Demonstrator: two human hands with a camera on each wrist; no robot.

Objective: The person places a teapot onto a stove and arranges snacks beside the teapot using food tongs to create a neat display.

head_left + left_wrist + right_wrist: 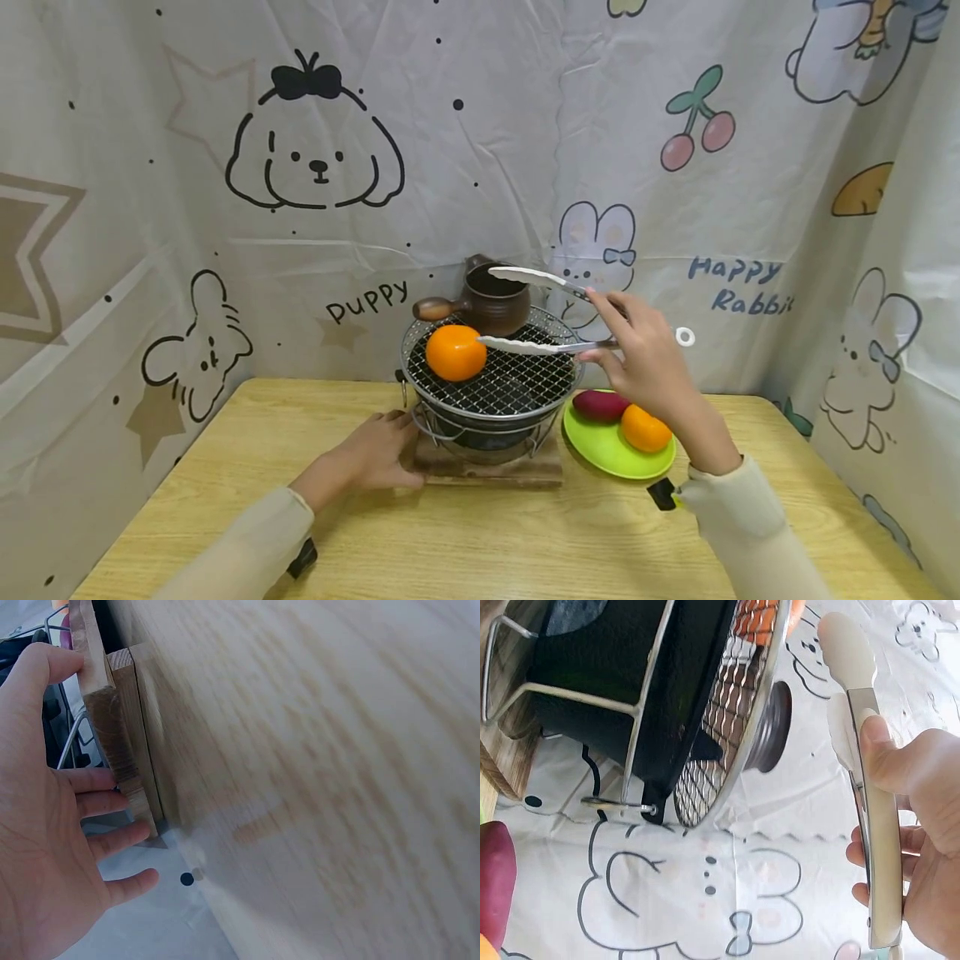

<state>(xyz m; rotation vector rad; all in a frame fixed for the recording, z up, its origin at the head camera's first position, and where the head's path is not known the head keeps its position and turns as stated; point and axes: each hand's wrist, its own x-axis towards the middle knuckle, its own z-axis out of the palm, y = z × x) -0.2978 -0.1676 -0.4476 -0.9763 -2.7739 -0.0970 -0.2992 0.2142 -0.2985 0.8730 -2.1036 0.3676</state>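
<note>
In the right hand (647, 354), tongs (883, 847) with white tips are held, their two arms spread apart. The lower tip appears in line with the right edge of an orange round fruit (455, 353) on the wire grill rack (517, 387); whether they touch I cannot tell. The upper tip overlaps the mouth of a brown clay pot (495, 304) with a side handle, standing on the rack's back. My left hand (382, 450) rests against the left end of the wooden board (487, 473) under the grill, thumb and extended fingers touching its edge.
To the right of the grill a green plate (600, 450) bears a purple sweet-potato-like piece (600, 406) and another orange fruit (645, 429). A printed cloth (480, 167) hangs behind and at both sides of the wooden table (480, 542).
</note>
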